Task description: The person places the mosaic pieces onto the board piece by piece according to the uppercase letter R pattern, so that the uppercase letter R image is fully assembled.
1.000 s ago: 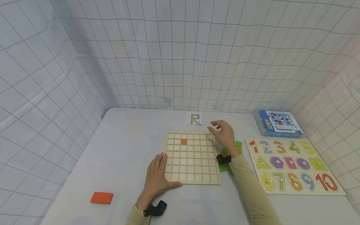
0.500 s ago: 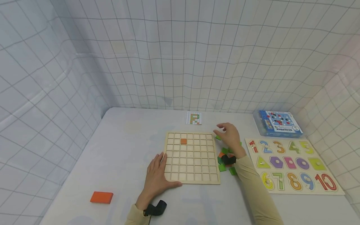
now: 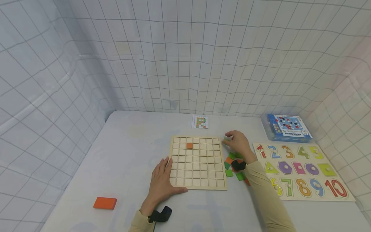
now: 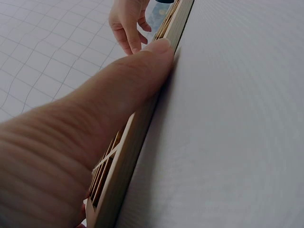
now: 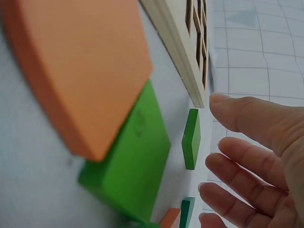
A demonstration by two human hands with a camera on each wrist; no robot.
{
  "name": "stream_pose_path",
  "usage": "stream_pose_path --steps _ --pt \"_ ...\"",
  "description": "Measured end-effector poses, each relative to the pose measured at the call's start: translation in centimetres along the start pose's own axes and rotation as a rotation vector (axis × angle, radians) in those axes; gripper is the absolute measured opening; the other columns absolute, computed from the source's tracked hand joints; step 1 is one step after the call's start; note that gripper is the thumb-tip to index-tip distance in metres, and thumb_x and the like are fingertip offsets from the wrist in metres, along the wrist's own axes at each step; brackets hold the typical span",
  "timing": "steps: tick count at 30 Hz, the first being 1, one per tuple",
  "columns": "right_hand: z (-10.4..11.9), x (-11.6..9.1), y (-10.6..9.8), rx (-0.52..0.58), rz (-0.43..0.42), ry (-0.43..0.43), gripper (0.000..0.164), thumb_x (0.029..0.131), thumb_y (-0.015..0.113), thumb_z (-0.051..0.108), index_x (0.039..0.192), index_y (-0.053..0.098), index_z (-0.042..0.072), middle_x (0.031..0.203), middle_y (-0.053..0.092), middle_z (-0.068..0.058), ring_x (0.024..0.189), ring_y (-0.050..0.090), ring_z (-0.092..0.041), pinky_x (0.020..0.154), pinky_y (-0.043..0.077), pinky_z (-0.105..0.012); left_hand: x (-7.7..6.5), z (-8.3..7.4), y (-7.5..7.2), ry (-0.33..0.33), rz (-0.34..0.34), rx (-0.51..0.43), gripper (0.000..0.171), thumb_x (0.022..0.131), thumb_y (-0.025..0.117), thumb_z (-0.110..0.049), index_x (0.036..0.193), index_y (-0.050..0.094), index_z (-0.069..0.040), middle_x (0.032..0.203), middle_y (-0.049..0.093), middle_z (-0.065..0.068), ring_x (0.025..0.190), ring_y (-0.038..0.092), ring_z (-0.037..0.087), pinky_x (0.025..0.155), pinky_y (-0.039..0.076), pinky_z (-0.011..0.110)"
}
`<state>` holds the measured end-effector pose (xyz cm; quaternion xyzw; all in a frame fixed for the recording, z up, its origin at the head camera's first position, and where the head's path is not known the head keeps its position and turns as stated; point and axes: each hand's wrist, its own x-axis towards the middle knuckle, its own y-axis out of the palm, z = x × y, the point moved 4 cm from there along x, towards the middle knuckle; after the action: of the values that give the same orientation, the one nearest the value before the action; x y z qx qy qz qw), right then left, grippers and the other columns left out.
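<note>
A: White cloth (image 3: 185,64) with dark lines hangs behind and at both sides, and the bench (image 3: 139,138) is pale. Where are the hands?

B: The left hand (image 3: 163,183) rests along the left and near sides of the board (image 3: 196,159), its fingers straight and relaxed. The right hand (image 3: 239,143) is beside the far right corner. Its fingers are a little bent, with a gap to the thumb, and I see nothing held between them.

A: And the green tile (image 5: 191,140)?

B: It lies on the bench, just to the right of the board's far corner. In the right wrist view a gap shows between it and the thumb.

A: How will it handle, do you think?

B: I would expect it to be light and stiff, and not fragile. The smooth faces may slip a little, so I would pinch it by two opposite side edges. The board seems stiff too, but perhaps light enough to slide; its frame is the good place to steady it.

A: How do they look?

B: The tile is bright green, thin and flat, with straight edges. The board is pale wood, divided by strips into square cells. One cell, second row from the far side, third from the left, holds an orange tile (image 3: 189,146). More loose tiles (image 3: 228,160), green and orange, lie to the right.
</note>
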<state>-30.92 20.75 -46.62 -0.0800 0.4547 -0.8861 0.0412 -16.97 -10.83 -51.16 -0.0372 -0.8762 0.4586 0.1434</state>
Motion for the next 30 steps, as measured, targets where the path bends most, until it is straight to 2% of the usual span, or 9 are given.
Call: stream_pose_path --steps 9,19,24,30 --pt "-0.05 0.02 0.11 -0.098 0.050 0.033 0.035 0.082 0.074 0.022 0.106 0.069 -0.003 0.101 0.066 -0.015 0.089 0.061 -0.029 0.077 0.050 -0.043 -0.01 0.08 0.06 -0.027 0.031 0.002 0.127 0.055 0.079 -0.066 0.149 0.025 0.000 0.152 0.023 0.016 0.140 0.014 0.033 0.108 0.017 0.053" --pt "-0.36 0.10 0.29 -0.122 0.068 0.046 0.031 0.083 0.072 0.023 0.102 0.070 -0.001 0.096 0.066 -0.012 0.086 0.061 -0.027 0.075 0.051 -0.042 -0.01 0.15 0.01 -0.027 0.032 -0.001 0.127 0.055 0.080 -0.065 0.149 0.025 0.000 0.152 0.024 0.016 0.139 0.014 0.034 0.108 0.016 0.053" --pt "-0.33 0.24 0.22 -0.116 0.090 0.054 0.031 0.082 0.073 0.021 0.102 0.066 -0.001 0.094 0.065 -0.012 0.083 0.060 -0.026 0.072 0.050 -0.042 -0.02 0.15 0.02 -0.026 0.031 -0.001 0.126 0.055 0.079 -0.065 0.148 0.026 0.000 0.152 0.024 0.016 0.139 0.014 0.034 0.107 0.017 0.053" --pt "-0.38 0.10 0.25 -0.101 0.101 0.083 0.029 0.083 0.073 0.022 0.102 0.061 0.003 0.096 0.064 -0.013 0.080 0.059 -0.025 0.066 0.048 -0.040 -0.06 0.12 -0.04 -0.024 0.029 -0.011 0.126 0.055 0.080 -0.065 0.149 0.025 0.000 0.152 0.023 0.017 0.139 0.014 0.034 0.107 0.016 0.053"
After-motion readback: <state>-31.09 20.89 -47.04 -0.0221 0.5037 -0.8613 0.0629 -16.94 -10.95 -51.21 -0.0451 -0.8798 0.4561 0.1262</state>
